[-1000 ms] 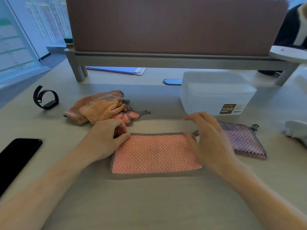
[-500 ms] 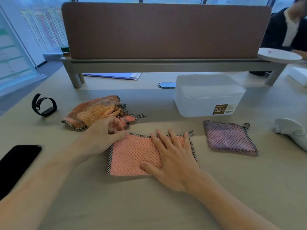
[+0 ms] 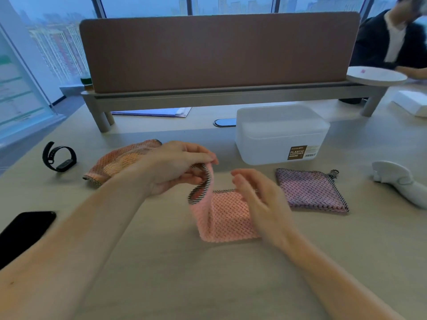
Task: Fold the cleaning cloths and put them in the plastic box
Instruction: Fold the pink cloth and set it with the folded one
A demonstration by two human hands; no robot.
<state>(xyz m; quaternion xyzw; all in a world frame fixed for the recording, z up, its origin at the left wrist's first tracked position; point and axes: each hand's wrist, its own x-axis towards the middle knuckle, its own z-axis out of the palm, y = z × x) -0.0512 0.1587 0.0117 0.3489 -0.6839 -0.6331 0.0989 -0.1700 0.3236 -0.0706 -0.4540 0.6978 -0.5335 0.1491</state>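
Observation:
A pink cloth (image 3: 225, 218) with a checkered border lies on the table in front of me. My left hand (image 3: 175, 168) pinches its left edge and holds that edge lifted and curled over toward the right. My right hand (image 3: 258, 198) hovers at the cloth's right side with fingers spread, holding nothing. A folded purple cloth (image 3: 310, 189) lies flat to the right. A heap of unfolded orange and pink cloths (image 3: 120, 161) sits behind my left hand, partly hidden by it. The translucent plastic box (image 3: 280, 135), lid on, stands behind the cloths.
A black watch (image 3: 59, 157) and a black phone (image 3: 23, 232) lie at the left. A white device (image 3: 399, 181) rests at the right. A brown desk divider (image 3: 217, 51) on a raised shelf spans the back; a person sits beyond it at the far right.
My right hand lifted off the pink cloth, which it had been pressing flat. My left hand took the cloth's left edge and raised it over toward the right.

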